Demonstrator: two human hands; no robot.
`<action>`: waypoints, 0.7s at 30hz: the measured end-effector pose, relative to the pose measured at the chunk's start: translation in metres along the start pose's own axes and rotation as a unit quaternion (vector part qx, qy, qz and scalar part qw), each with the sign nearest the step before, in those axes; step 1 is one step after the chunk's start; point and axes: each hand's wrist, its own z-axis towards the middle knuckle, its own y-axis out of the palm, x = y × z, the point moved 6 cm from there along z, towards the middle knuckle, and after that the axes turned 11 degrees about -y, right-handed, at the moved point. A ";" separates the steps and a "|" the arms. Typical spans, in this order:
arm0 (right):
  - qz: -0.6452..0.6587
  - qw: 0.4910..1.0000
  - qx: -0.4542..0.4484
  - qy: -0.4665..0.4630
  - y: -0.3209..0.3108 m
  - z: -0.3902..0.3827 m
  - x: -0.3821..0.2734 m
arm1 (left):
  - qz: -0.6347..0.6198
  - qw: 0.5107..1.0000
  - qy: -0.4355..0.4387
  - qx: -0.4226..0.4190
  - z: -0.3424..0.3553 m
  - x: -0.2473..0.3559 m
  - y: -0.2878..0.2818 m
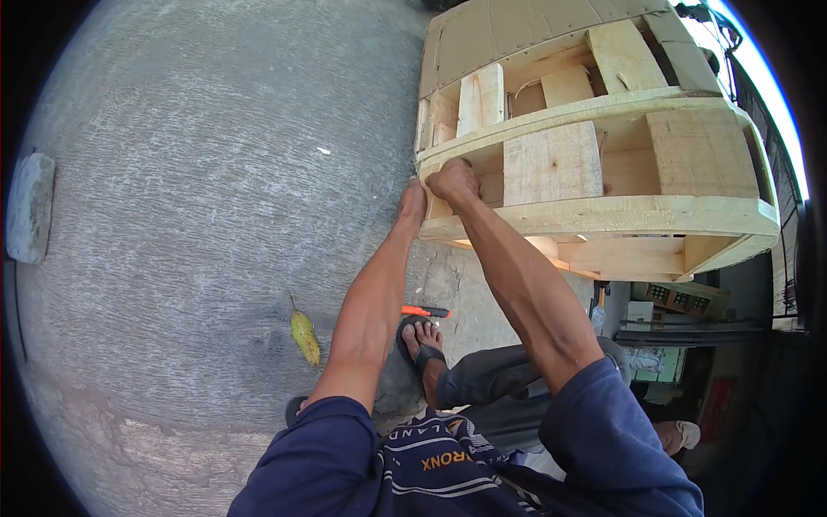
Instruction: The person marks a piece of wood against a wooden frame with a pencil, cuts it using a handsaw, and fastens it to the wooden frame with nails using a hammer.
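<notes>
A pale wooden pallet-like frame (551,161) with wide slats and gaps stands tilted at the upper right. My left hand (413,203) is closed against the left end of this frame, its fingertips mostly hidden by the wood. Just right of it, my right hand (456,180) reaches into the gap beside the first slat. Its fingers are curled round the frame's end piece, with the tips out of sight. Both arms stretch forward, the hands close together at the same corner.
Brown cardboard (517,34) covers the frame's far part. An orange and black cutter-like tool (425,311) lies by my sandalled foot (422,345). A yellow-green leaf (305,336) and a stone block (31,208) rest on the concrete. Another person (676,436) shows partly at lower right.
</notes>
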 end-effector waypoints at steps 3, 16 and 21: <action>-0.010 1.000 0.000 -0.028 0.012 -0.004 -0.028 | 0.063 0.995 0.011 0.071 0.010 0.010 -0.046; -0.107 0.862 -0.303 -0.391 0.187 -0.186 0.090 | 0.074 0.985 0.079 0.137 -0.099 -0.018 -0.125; -0.004 0.858 -0.267 -0.439 0.175 -0.175 0.090 | 0.204 0.930 0.168 0.254 -0.146 -0.012 -0.162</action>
